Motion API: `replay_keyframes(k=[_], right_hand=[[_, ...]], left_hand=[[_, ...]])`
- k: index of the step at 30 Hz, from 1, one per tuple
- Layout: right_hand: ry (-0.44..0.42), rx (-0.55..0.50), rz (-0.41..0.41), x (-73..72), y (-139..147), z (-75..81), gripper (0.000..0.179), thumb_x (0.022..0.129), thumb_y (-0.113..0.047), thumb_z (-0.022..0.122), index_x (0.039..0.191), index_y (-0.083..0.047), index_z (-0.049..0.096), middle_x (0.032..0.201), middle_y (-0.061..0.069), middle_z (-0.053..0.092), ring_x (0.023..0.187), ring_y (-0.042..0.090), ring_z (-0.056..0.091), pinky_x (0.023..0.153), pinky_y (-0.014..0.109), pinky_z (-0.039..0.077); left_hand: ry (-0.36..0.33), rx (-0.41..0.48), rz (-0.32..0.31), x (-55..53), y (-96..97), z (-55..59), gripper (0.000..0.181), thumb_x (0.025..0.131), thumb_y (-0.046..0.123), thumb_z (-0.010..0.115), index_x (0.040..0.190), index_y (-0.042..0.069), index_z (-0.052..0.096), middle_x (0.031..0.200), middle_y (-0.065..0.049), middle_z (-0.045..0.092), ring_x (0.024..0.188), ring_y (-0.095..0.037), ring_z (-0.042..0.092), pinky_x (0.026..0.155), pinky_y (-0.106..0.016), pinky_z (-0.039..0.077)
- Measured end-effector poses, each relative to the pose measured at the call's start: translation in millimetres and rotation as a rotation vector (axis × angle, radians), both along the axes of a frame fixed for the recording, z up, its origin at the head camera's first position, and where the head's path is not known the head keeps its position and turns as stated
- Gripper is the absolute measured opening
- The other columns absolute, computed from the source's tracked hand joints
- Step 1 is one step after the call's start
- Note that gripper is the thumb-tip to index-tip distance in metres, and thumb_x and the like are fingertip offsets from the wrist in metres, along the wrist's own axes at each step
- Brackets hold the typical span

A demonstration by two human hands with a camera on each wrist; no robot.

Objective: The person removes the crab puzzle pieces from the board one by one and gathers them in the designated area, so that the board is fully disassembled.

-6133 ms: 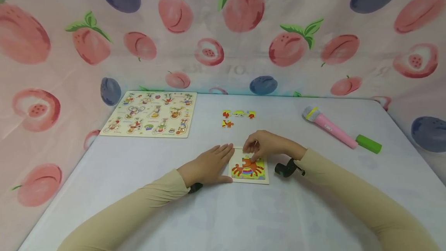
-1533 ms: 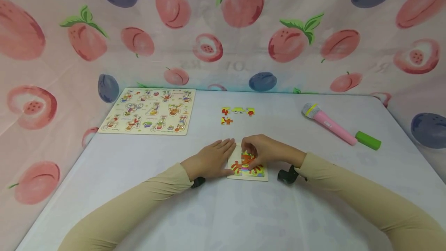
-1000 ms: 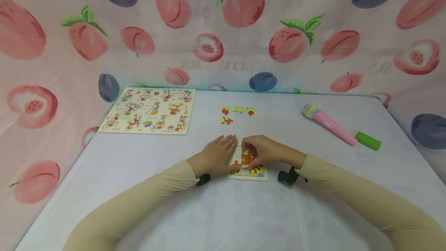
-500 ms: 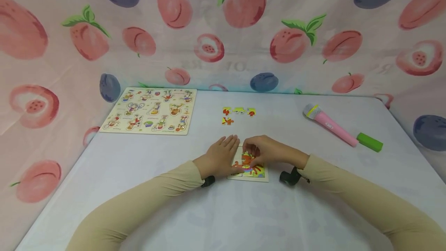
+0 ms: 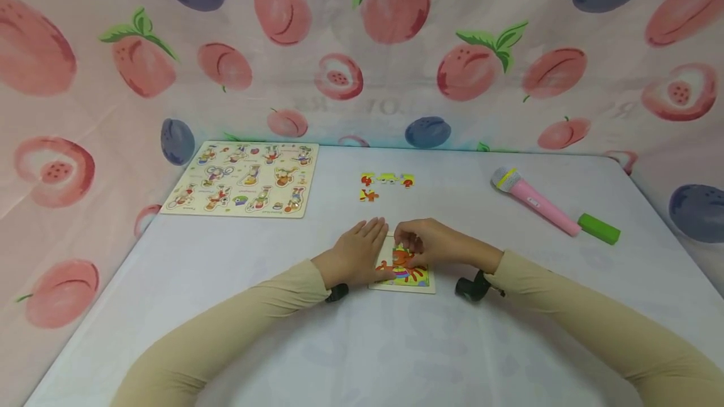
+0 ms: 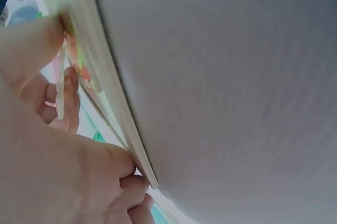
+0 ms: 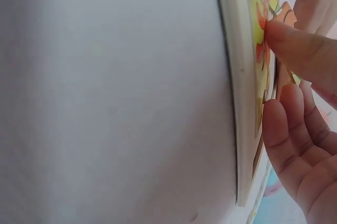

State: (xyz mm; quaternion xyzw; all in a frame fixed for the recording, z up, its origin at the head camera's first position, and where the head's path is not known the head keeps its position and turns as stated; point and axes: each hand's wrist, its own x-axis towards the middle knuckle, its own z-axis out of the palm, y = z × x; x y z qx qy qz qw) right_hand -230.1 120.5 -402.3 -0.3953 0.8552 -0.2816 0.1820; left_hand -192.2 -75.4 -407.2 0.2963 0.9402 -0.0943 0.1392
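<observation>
A small wooden jigsaw board (image 5: 403, 289) with a partly filled crab picture lies on the white table. My left hand (image 5: 355, 255) rests along its left edge, fingers extended and thumb across the lower left of the picture. My right hand (image 5: 434, 245) pinches an orange puzzle piece (image 5: 401, 256) between thumb and fingers over the board's middle. The left wrist view catches this puzzle piece (image 6: 61, 90) edge-on and tilted up from the board. Its orange face (image 7: 286, 18) appears behind the thumb in the right wrist view. Whether its lower edge touches the board is hidden by fingers.
Several loose puzzle pieces (image 5: 387, 179) lie beyond the board. A larger wooden picture board (image 5: 243, 181) is at the back left. At the right are a pink toy microphone (image 5: 537, 203) and a green block (image 5: 599, 228). A fruit-patterned cloth (image 5: 339, 36) hangs behind the table.
My left hand has shifted right, its thumb sliding from the board's lower left edge onto the crab picture. My right hand stays over the middle. The loose pieces have not moved.
</observation>
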Motion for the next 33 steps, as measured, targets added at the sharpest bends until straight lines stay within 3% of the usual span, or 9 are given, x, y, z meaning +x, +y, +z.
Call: replay_keyframes(k=[3, 6, 10, 14, 21, 28, 33], right_hand=[[-0.009, -0.009, 0.005, -0.2, -1, -1.1, 0.033, 0.071, -0.012, 0.081, 0.096, -0.011, 0.059, 0.076, -0.001, 0.055, 0.071, 0.011, 0.05, 0.062, 0.018, 0.049], [-0.012, -0.021, 0.015, -0.2, -2, -2.7, 0.033, 0.072, -0.012, 0.081, 0.096, -0.011, 0.058, 0.077, -0.001, 0.055, 0.072, 0.01, 0.05, 0.062, 0.018, 0.049], [-0.011, -0.017, 0.007, 0.2, -2, -3.9, 0.033, 0.072, -0.013, 0.081, 0.096, -0.012, 0.059, 0.077, -0.001, 0.055, 0.072, 0.009, 0.049, 0.063, 0.018, 0.048], [-0.004, -0.005, -0.009, 0.3, 1, -2.9, 0.033, 0.072, -0.012, 0.081, 0.096, -0.012, 0.059, 0.077, -0.001, 0.055, 0.072, 0.008, 0.049, 0.063, 0.017, 0.048], [-0.042, 0.002, -0.001, -2.0, 2, -1.0, 0.032, 0.073, -0.012, 0.08, 0.097, -0.012, 0.06, 0.08, -0.001, 0.057, 0.074, 0.009, 0.051, 0.066, 0.018, 0.05], [-0.025, 0.04, 0.034, -9.4, 1, -0.7, 0.022, 0.078, -0.003, 0.074, 0.095, -0.012, 0.063, 0.077, -0.003, 0.057, 0.073, 0.008, 0.051, 0.068, 0.017, 0.05], [-0.014, 0.018, 0.04, -14.2, 3, -4.0, 0.021, 0.079, -0.006, 0.074, 0.096, -0.012, 0.062, 0.078, -0.002, 0.057, 0.073, 0.008, 0.051, 0.066, 0.018, 0.05]], left_hand=[[-0.012, 0.025, -0.005, 6.0, -4.7, 2.3, 0.091, 0.089, 0.068, 0.036, 0.15, 0.003, 0.016, 0.158, -0.011, 0.014, 0.147, -0.023, 0.013, 0.121, -0.035, 0.016], [-0.041, 0.043, -0.032, 20.8, -10.8, 9.3, 0.088, 0.09, 0.066, 0.04, 0.149, 0.004, 0.021, 0.157, -0.012, 0.019, 0.146, -0.023, 0.018, 0.12, -0.036, 0.019], [-0.076, 0.053, -0.134, 43.8, -16.2, 20.3, 0.085, 0.089, 0.064, 0.043, 0.148, 0.006, 0.027, 0.156, -0.009, 0.025, 0.145, -0.021, 0.022, 0.119, -0.035, 0.021], [-0.059, 0.059, -0.25, 54.3, -15.9, 25.8, 0.077, 0.091, 0.06, 0.045, 0.146, 0.008, 0.033, 0.154, -0.006, 0.031, 0.143, -0.019, 0.028, 0.119, -0.033, 0.022], [-0.063, 0.049, -0.318, 51.8, -20.0, 24.0, 0.068, 0.093, 0.05, 0.049, 0.146, 0.011, 0.035, 0.153, -0.003, 0.033, 0.141, -0.015, 0.032, 0.117, -0.03, 0.026], [-0.095, 0.044, -0.361, 44.7, -24.3, 21.8, 0.064, 0.095, 0.042, 0.05, 0.148, 0.013, 0.03, 0.155, -0.002, 0.029, 0.142, -0.014, 0.029, 0.117, -0.028, 0.025], [-0.088, 0.029, -0.379, 41.8, -24.3, 22.5, 0.064, 0.093, 0.04, 0.054, 0.147, 0.013, 0.032, 0.154, -0.002, 0.031, 0.141, -0.013, 0.032, 0.116, -0.027, 0.027]])
